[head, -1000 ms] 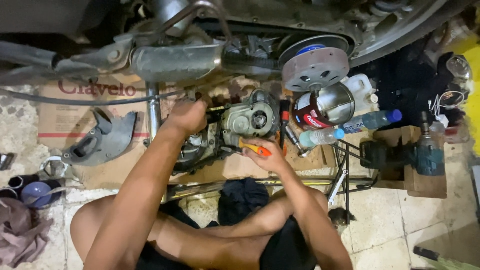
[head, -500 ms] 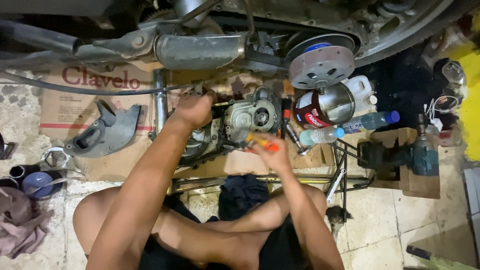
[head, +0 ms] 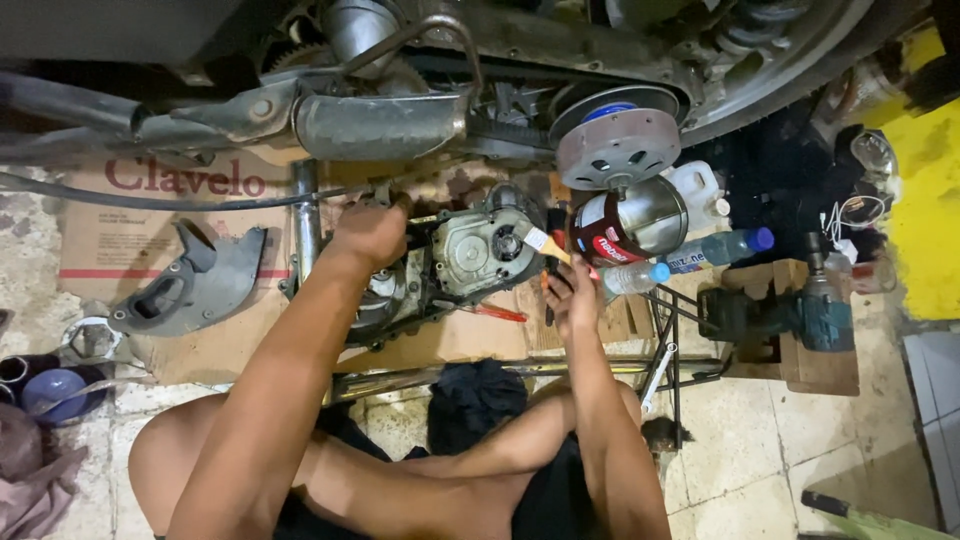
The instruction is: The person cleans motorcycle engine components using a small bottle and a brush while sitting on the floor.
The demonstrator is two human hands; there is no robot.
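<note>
Left hand (head: 372, 232) clamped over the upper left edge of the grey cast-metal engine cover (head: 440, 262), fingers curled and hidden behind it. Right hand (head: 572, 295) closed on the handle of a small wooden-handled paintbrush (head: 540, 243), bristle end touching the cover's right side; half a second ago the hand sat lower with an orange-tipped tool showing, so it has risen to the cover and the brushing has probably begun. Cover lies on the flattened brown cardboard sheet (head: 470, 338), near its middle. Just right of the brush: an open red-labelled metal tin (head: 628, 222), then two clear plastic bottles with blue caps (head: 690, 258). Teal cordless drill (head: 790, 310) on the wooden block (head: 815, 365), far right. Grey plastic guard (head: 195, 285) at the cardboard's left edge.
</note>
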